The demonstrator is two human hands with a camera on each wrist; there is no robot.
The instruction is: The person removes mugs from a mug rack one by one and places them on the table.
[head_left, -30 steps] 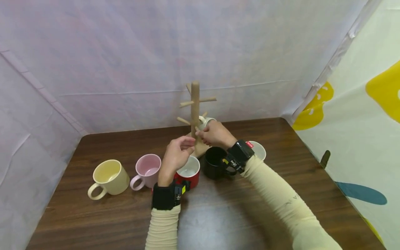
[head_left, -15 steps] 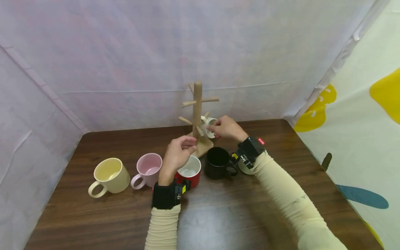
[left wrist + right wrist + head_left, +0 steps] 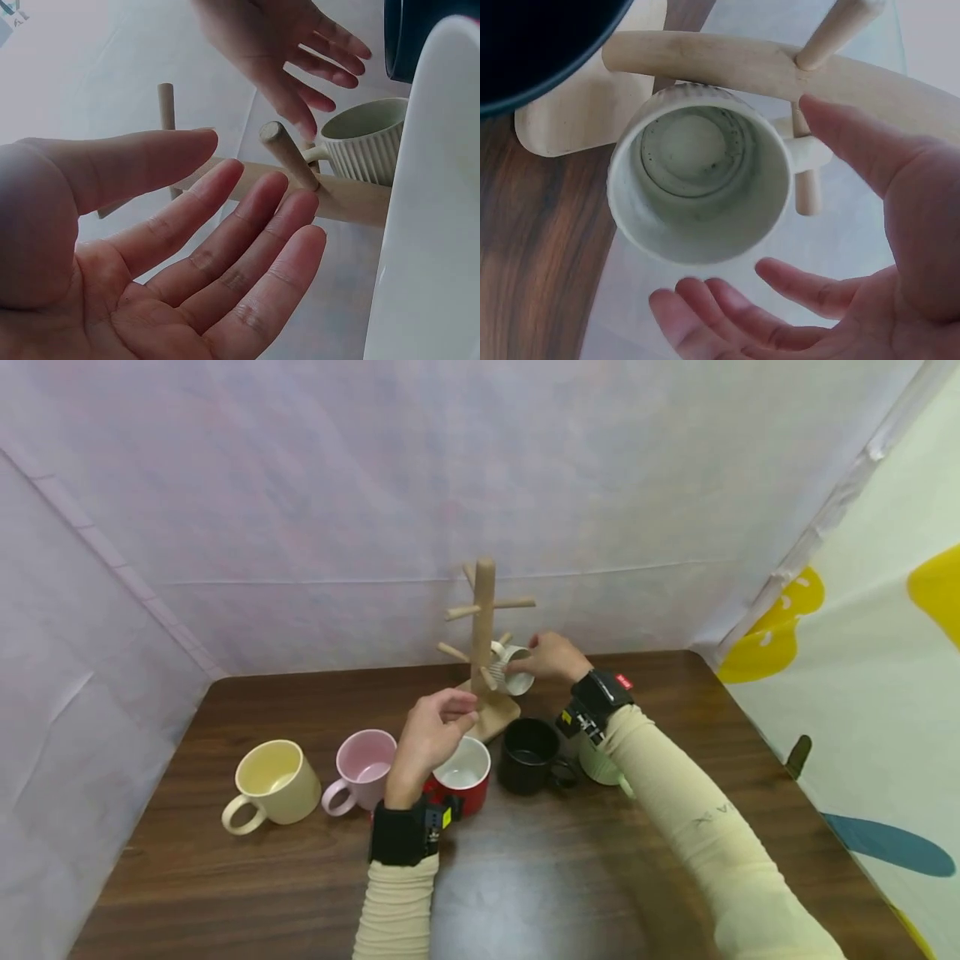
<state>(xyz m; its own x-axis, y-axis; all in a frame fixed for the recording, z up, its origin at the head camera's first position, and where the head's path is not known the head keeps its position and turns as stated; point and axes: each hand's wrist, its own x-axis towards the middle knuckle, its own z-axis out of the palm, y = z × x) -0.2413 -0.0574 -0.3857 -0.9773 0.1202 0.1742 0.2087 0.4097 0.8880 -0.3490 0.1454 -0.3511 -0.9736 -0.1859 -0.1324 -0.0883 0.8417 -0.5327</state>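
A white ribbed mug [image 3: 517, 672] hangs by its handle on a low peg of the wooden mug tree [image 3: 483, 635]. In the right wrist view the mug's [image 3: 701, 176] mouth faces the camera, its handle round the peg. Beside it is my right hand [image 3: 557, 657], fingers spread and apart from the mug in the left wrist view. My left hand [image 3: 435, 731] hovers above the red mug [image 3: 471, 793], near the tree's post, its fingers loosely bent around nothing. The left wrist view shows its palm and bare fingers [image 3: 225, 277].
Along the table stand a yellow mug [image 3: 276, 781], a pink mug [image 3: 366, 768], a black mug [image 3: 528, 756] and a pale green mug [image 3: 597, 764] partly under my right forearm. Bare pegs [image 3: 513, 602] stick out higher on the tree. A white cloth wall [image 3: 337, 527] stands behind.
My right hand has drawn away from the tree's post to the right, uncovering the white mug and a front peg. My left hand has stayed almost still. The head view has shifted slightly.
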